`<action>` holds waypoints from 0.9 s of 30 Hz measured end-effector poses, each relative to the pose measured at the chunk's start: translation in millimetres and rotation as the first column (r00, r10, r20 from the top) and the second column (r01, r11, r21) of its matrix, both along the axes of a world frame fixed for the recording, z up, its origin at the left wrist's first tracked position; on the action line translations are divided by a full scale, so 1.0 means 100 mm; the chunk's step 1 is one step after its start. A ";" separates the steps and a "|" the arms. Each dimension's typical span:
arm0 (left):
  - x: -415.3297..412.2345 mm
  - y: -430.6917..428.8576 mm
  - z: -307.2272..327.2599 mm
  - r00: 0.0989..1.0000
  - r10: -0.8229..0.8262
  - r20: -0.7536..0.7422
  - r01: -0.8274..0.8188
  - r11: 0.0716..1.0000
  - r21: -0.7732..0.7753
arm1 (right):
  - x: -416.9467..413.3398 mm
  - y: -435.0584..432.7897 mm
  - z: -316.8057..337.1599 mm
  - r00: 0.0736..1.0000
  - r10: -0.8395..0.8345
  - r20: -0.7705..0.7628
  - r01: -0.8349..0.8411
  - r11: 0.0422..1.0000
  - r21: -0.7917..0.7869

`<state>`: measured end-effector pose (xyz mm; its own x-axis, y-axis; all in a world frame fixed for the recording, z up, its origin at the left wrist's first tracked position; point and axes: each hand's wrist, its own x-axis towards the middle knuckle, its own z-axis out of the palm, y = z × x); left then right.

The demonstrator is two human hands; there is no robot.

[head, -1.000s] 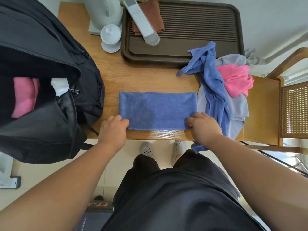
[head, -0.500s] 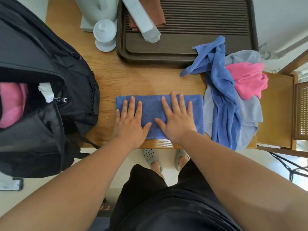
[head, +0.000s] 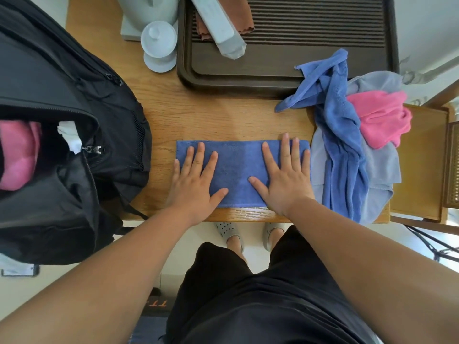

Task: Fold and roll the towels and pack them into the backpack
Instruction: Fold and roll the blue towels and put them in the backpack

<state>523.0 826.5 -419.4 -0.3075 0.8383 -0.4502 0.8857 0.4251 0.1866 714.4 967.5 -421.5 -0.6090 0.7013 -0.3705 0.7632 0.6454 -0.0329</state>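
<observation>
Pressing flat on the folded blue towel (head: 236,170), the left hand (head: 196,180) and right hand (head: 285,177) had no grip, fingers straight and spread. It sat at the near edge of the table (head: 223,120), beside the open backpack (head: 74,95). Soft, light, floppy, so I'd pinch a short end to roll.

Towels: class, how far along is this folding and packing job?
Done: a pink towel lies inside the open backpack. In hand: the left hand and right hand press flat on the folded blue towel, not yet rolled. Left: the heap of loose towels beside it.
</observation>
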 end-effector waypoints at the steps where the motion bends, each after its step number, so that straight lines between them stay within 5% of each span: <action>1: 0.00 -0.04 0.04 0.999 0.035 0.013 -0.035 0.998 0.047 | -0.05 -0.04 0.04 1.000 0.003 -0.026 -0.002 1.000 0.013; 5: 0.06 -0.14 0.20 0.938 0.341 0.061 -0.347 0.919 0.189 | -0.37 -0.26 0.11 0.988 0.088 -0.125 -0.086 0.996 0.024; 13: -0.03 0.09 0.25 0.680 0.710 0.182 -0.732 0.672 0.113 | -0.46 -0.36 -0.12 0.997 0.062 -0.046 -0.062 0.998 -0.014; 19: -0.15 0.26 0.27 0.164 0.843 0.511 -0.949 0.277 -0.152 | -0.48 -0.35 -0.09 0.997 0.065 -0.029 -0.066 0.997 -0.029; 24: -0.16 0.23 0.38 0.105 0.811 0.576 -0.946 0.260 -0.194 | -0.49 -0.32 -0.06 0.996 0.087 -0.017 -0.088 0.994 -0.068; 27: -0.09 0.20 0.49 0.202 0.760 0.618 -0.907 0.383 -0.175 | -0.48 -0.29 -0.03 0.996 0.091 -0.010 -0.091 0.987 -0.135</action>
<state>514.2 846.5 -370.5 -0.6564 0.3234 -0.6816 -0.2759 0.7380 0.6158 665.9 939.0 -424.4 -0.6695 0.5867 -0.4556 0.7012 0.7015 -0.1271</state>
